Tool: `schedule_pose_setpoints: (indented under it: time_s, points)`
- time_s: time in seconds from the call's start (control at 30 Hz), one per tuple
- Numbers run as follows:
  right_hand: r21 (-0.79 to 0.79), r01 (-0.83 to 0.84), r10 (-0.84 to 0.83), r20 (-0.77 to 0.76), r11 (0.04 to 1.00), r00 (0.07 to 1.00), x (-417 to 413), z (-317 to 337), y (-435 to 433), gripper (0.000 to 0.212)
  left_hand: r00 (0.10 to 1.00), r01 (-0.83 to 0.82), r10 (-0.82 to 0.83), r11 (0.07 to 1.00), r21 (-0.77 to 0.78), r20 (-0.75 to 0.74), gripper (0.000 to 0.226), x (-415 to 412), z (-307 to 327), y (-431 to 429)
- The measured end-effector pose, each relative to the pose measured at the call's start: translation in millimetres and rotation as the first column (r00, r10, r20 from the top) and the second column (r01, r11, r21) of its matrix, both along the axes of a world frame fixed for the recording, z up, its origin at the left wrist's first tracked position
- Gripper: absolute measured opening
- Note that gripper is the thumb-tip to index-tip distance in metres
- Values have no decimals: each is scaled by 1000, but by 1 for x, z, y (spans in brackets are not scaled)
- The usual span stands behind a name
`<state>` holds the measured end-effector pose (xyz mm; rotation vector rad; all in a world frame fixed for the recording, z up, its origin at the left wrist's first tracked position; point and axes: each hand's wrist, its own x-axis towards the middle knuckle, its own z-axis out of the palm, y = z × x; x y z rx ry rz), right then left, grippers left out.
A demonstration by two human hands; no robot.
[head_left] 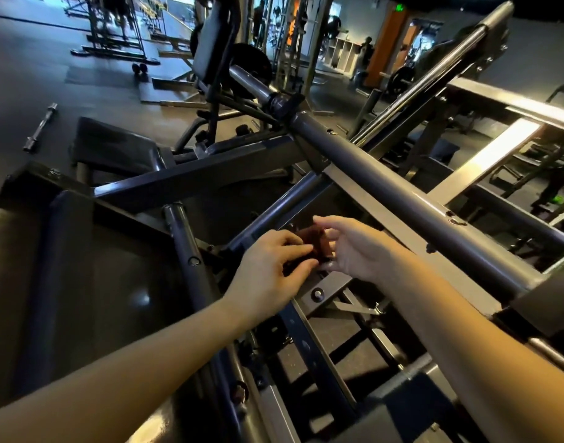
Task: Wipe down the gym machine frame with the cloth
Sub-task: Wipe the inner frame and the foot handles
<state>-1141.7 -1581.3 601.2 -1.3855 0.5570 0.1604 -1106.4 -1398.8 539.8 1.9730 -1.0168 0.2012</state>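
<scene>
A small dark reddish-brown cloth is bunched between my two hands at mid-frame. My left hand pinches its left side with thumb and fingers. My right hand holds its right side, fingers curled over the top. Both hands hover just above the dark grey gym machine frame, near a bolted joint plate where several bars cross. A thick round tube of the frame runs diagonally from upper middle to lower right, just behind my right hand.
A black pad lies left of the frame. A short barbell rests on the dark floor at left. A weight plate and other machines stand behind. People stand far back near an orange pillar.
</scene>
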Motion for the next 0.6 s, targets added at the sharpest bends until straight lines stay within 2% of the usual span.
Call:
schedule_pose_setpoints:
  time_s: [0.07, 0.13, 0.2, 0.23, 0.27, 0.33, 0.4, 0.47, 0.5, 0.57, 0.6]
  points:
    - [-153, -56, 56, -7, 987, 998, 5, -5, 0, 45, 1000, 5, -5, 1000, 18, -29, 28, 7, -9, 4]
    - [-301, -52, 54, -1, 952, 999, 11, -10, -1, 35, 991, -87, 87, 996, 1, -103, 31, 17, -17, 6]
    - [-344, -122, 125, -13, 931, 992, 18, -12, -1, 31, 940, -173, 164, 985, -3, -298, 46, 29, -22, 8]
    - [-344, -172, 175, -23, 923, 984, 23, -14, 0, 30, 877, -138, 123, 990, 2, -464, 50, 37, -24, 9]
    - [-349, -201, 203, -32, 915, 979, 28, -16, 0, 29, 781, -83, 53, 996, -19, -623, 46, 43, -27, 10]
    - [-359, -153, 160, -10, 921, 987, 40, -25, 6, 29, 615, -64, -28, 994, -85, -788, 24, 52, -34, 12]
    - [-283, -38, 45, 17, 958, 999, 53, -40, 14, 33, 536, -216, 17, 969, -117, -844, 18, 57, -41, 8]
    - [-215, -1, -4, -24, 977, 1000, 67, -58, 21, 32, 468, -354, 83, 930, -100, -880, 16, 62, -51, 1]
    - [-224, -2, -9, -49, 975, 999, 75, -68, 22, 31, 446, -374, 97, 924, -87, -890, 16, 65, -58, -1]
    - [-312, -34, 16, -61, 950, 998, 88, -82, 18, 31, 480, -340, 157, 940, -18, -863, 23, 70, -69, 3]
    - [-408, -85, 68, -55, 909, 996, 94, -87, 13, 30, 561, -328, 254, 942, 70, -788, 29, 73, -77, 9]
